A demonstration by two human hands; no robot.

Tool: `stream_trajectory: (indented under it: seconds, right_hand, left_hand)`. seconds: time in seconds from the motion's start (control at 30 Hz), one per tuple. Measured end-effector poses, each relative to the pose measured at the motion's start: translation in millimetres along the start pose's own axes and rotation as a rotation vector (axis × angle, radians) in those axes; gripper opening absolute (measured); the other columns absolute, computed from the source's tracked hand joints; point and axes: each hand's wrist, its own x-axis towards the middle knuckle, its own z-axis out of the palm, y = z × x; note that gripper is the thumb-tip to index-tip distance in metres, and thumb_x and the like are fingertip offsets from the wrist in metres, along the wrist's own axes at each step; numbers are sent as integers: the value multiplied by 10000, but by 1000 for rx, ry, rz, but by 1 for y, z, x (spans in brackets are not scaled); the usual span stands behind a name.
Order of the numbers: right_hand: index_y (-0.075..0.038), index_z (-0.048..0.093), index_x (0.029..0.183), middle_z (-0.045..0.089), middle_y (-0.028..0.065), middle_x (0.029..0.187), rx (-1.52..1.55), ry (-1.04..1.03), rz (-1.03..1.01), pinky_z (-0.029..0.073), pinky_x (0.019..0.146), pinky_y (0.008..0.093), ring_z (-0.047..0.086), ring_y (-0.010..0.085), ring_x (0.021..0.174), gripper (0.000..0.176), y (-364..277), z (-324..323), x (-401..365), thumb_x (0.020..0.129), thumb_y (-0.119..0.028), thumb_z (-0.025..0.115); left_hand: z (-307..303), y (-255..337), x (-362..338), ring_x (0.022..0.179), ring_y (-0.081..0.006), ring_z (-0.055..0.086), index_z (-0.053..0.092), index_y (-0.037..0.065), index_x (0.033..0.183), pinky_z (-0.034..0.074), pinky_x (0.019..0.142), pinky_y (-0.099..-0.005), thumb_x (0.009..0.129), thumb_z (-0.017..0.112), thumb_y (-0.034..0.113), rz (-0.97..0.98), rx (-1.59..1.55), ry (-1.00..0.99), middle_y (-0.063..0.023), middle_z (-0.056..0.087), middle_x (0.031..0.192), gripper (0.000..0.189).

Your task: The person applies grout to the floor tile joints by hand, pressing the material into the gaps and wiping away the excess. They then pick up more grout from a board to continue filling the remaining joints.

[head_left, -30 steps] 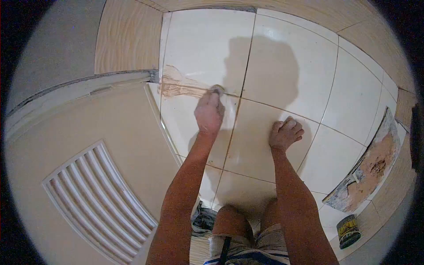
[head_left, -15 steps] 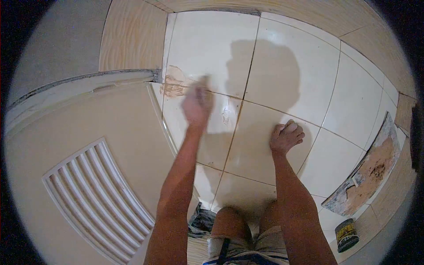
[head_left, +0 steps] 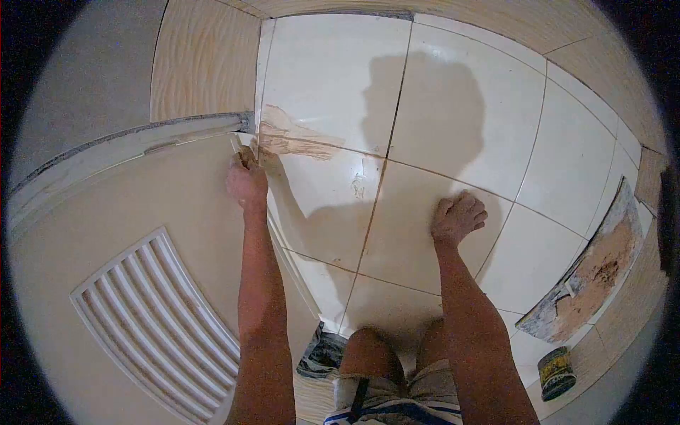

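Observation:
My left hand (head_left: 248, 185) is closed at the door's edge, near the tile corner. Its fingers pinch something small and brownish that I cannot make out. Beside it, a wet smear of brown grout (head_left: 297, 144) runs along a joint between cream floor tiles (head_left: 326, 78). A smaller pale smudge (head_left: 358, 186) marks the tile nearer to me. My right hand (head_left: 459, 216) rests on the floor as a loose fist, fingers curled under, with nothing visible in it.
At left stands a beige door (head_left: 134, 191) with a white louvred vent (head_left: 159, 312). On the right lies a curved board (head_left: 591, 273) bearing brown grout, with a dark, yellow-labelled tin (head_left: 556, 373) below it. Black plastic (head_left: 324, 354) lies by my knee. Wood-look tiles (head_left: 205, 64) line the walls.
My left hand has moved left from the tiles to the door's edge. The grout smear now stretches farther right along the joint. My right hand has stayed in place.

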Motion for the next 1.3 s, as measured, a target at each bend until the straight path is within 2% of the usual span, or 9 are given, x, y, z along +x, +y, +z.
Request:
stream_trajectory:
  seconds: [0.23,0.4,0.57,0.67,0.77,0.8,1.03,1.17,1.3]
  right_hand:
    - [-33,503,1084,458,210,1107,1,-26,-10,322,814,570,401,390,1020,370,-2,-2,3,812,-283,504]
    - [-31,504,1079,450,210,1120,-24,-3,38,310,852,579,399,391,1023,388,-2,0,0,823,-322,500]
    - [-40,507,1082,448,209,1122,-22,-19,37,301,868,575,394,398,1030,394,-2,-2,-2,829,-341,491]
    - [-44,507,1085,450,206,1117,-20,-31,34,304,868,573,393,400,1028,393,-5,-6,1,827,-340,489]
    - [-46,507,1085,453,202,1106,1,-14,17,307,858,569,394,398,1020,387,2,1,-2,832,-337,482]
    - [-46,507,1085,453,202,1106,-4,-13,17,307,858,569,394,398,1020,387,0,1,-1,832,-337,482]
    - [-38,497,1064,443,218,1084,-33,39,-18,311,830,568,404,398,997,377,2,2,-3,834,-337,479]
    - [-43,493,1066,438,222,1085,-60,-16,30,311,837,568,406,404,1004,377,3,4,-3,836,-340,480]
    - [-41,489,1070,436,228,1103,-13,-87,80,308,845,571,401,409,1015,380,-5,-6,1,832,-336,488]
  left_hand:
    - [23,75,-45,897,-340,651,624,139,1156,519,787,-434,836,592,175,400,-167,82,-142,679,992,324]
    - [23,4,-4,951,-330,647,574,158,1243,517,817,-412,865,554,118,272,-129,37,-129,658,1108,381]
    - [20,39,-11,901,-353,656,637,125,1162,531,761,-395,869,566,162,110,147,-59,-153,683,1009,304]
    - [16,20,0,862,-363,651,661,120,1099,525,744,-438,888,554,197,254,-167,5,-183,673,923,248]
    - [-1,22,14,847,-373,649,641,125,1139,516,721,-456,879,562,190,142,102,-62,-184,668,926,279]
    - [47,-10,31,845,-369,635,616,142,1180,506,719,-464,866,572,183,249,135,56,-177,660,928,319]
    - [16,33,-38,858,-354,612,610,121,1174,489,802,-453,850,577,142,568,-212,-38,-166,660,927,326]
    - [15,38,8,861,-346,608,605,114,1166,488,791,-457,824,585,124,254,-231,-163,-161,659,919,343]
    - [39,79,-32,897,-309,639,604,160,1204,515,776,-429,784,622,116,496,-166,94,-121,667,1049,422]
